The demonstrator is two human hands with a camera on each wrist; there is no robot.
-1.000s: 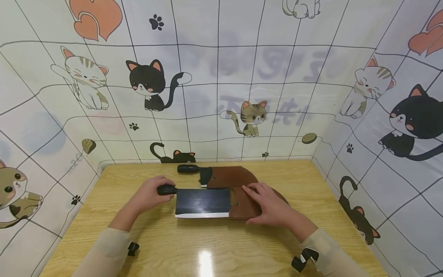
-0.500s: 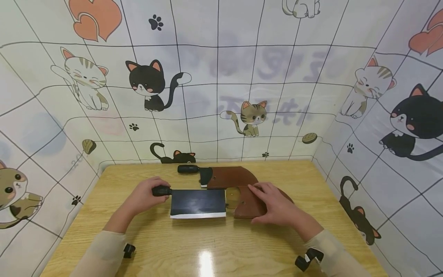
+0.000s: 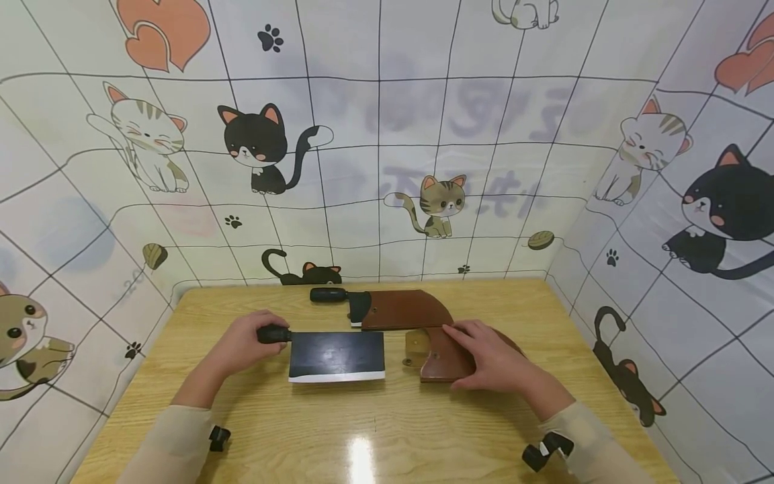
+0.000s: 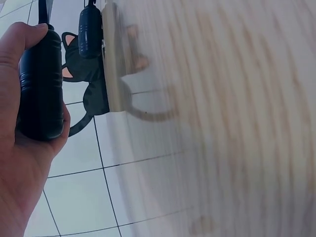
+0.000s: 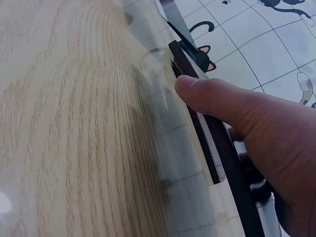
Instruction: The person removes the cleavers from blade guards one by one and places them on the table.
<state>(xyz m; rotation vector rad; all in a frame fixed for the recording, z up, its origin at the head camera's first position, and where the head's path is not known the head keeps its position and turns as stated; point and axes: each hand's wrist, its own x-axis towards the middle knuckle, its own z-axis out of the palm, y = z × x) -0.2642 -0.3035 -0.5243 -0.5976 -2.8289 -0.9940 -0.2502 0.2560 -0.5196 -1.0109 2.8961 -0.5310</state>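
My left hand (image 3: 246, 343) grips the black handle (image 4: 42, 89) of a cleaver, whose dark rectangular blade (image 3: 336, 354) lies bare with its bright edge toward me. To its right, my right hand (image 3: 492, 356) holds a brown leather sheath (image 3: 446, 356) between thumb and fingers. A snap strap (image 3: 416, 344) sticks out of the sheath's left end, and a gap separates it from the blade tip. In the right wrist view the thumb (image 5: 207, 96) presses along the sheath's edge; the fingers beneath are mostly hidden.
Behind both hands, a second knife with a black handle (image 3: 328, 295) lies in a brown sheath (image 3: 405, 309). All of this is on a wooden table (image 3: 290, 430). A cat-patterned tiled sheet (image 3: 351, 222) walls the back and sides of the table.
The cleaver has moved left with my left hand and its blade has come fully out of the sheath. My right hand has shifted right with the sheath, widening the gap.
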